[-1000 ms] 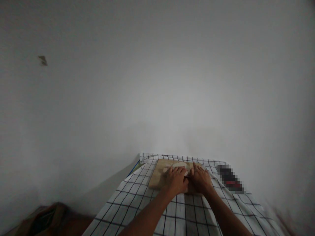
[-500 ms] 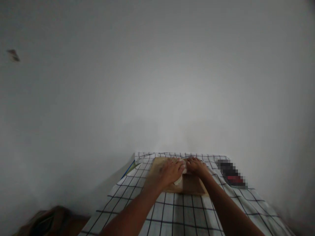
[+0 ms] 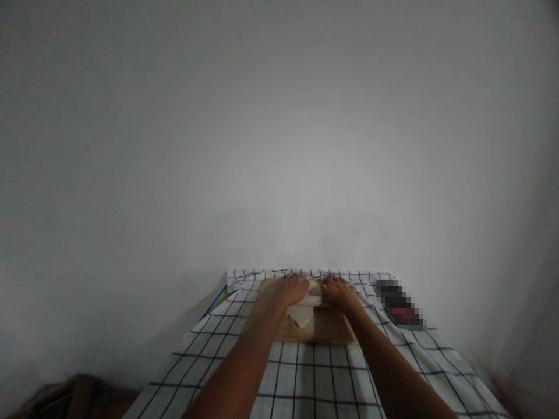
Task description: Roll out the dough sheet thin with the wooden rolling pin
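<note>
Head view puts my left hand (image 3: 290,291) and right hand (image 3: 340,294) at the far edge of the wooden cutting board (image 3: 318,329); both lie palm-down with the fingers closed up side by side, not spread, and I see no pinch; the grip reads as flat pressing from above. Between and under them lies the pale flattened dough (image 3: 301,308), touching both hands, with a ragged flap lying on the board toward me; compared with a moment ago, the hands have moved away from me and the dough has gone from a rounded lump to this thinner, stretched shape; more of the board now shows bare on the near side. The board rests on a white cloth with dark grid lines (image 3: 314,372); off to the right lies a dark object with a red patch (image 3: 399,302), pixelated, so no brand or writing can be read; a brown heap (image 3: 74,396) sits low at the left, below a plain grey wall (image 3: 279,145).
</note>
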{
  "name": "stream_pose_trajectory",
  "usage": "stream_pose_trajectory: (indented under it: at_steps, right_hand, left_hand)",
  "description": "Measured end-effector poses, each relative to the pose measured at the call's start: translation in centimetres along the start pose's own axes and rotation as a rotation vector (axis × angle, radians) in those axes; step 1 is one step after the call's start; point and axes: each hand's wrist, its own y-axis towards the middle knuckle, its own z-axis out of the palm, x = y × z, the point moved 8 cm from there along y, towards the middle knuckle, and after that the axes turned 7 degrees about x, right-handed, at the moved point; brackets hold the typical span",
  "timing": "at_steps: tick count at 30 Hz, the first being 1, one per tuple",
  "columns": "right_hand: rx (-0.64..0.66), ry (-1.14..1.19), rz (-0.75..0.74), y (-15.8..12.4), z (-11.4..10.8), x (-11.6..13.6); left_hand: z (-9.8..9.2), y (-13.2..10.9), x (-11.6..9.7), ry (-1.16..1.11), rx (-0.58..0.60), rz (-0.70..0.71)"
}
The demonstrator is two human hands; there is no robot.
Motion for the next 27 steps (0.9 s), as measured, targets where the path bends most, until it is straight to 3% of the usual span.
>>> stream_pose_trajectory:
  at_steps: [7, 13, 27]
  right_hand:
    - [-0.034, 0.014, 0.050, -1.4, 0.0, 0.0]
    - [-0.058, 0.000, 0.011, -3.2, 0.1, 0.6]
    - [-0.104, -0.054, -0.029, -9.8, -1.5, 2.9]
  left_hand:
    - [-1.1, -2.5, -0.5, 0.000, -0.197, -0.096]
    - [-1.5, -5.2, -1.5, -0.086, -0.208, -0.176]
    - [-1.9, -10.6, -3.9, -0.064, -0.277, -0.063]
